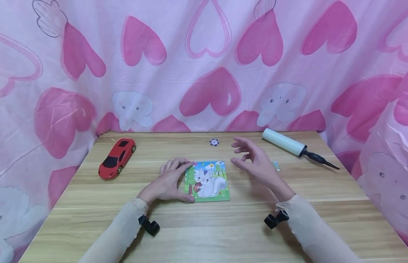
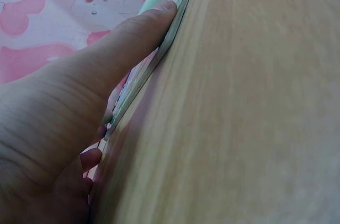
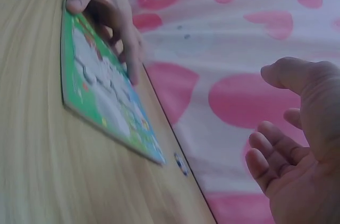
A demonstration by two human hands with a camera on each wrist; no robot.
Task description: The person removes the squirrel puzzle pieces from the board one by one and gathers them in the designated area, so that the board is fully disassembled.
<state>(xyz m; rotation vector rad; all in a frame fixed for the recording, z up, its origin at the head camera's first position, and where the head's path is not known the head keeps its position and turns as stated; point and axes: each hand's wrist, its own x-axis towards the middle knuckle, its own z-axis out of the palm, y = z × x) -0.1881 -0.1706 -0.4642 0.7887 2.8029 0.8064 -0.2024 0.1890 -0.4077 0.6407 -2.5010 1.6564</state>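
A square jigsaw puzzle (image 1: 208, 182) with a squirrel picture lies flat on the table; its green and blue face also shows in the right wrist view. My left hand (image 1: 171, 180) holds it at the left side, thumb at the near edge and fingers toward the far edge. To the right of the puzzle, my right hand (image 1: 254, 164) hovers with nothing in it, fingers loosely bent and thumb apart. Partly hidden behind that hand is a small puzzle piece (image 1: 276, 166).
A red toy car (image 1: 117, 159) stands at the back left of the wooden table (image 1: 204, 233). Behind the puzzle lies a dark poker chip (image 1: 214, 142). A pale green pump (image 1: 286, 142) with a black nozzle rests at the back right. A pink heart-print curtain (image 1: 210, 87) hangs behind.
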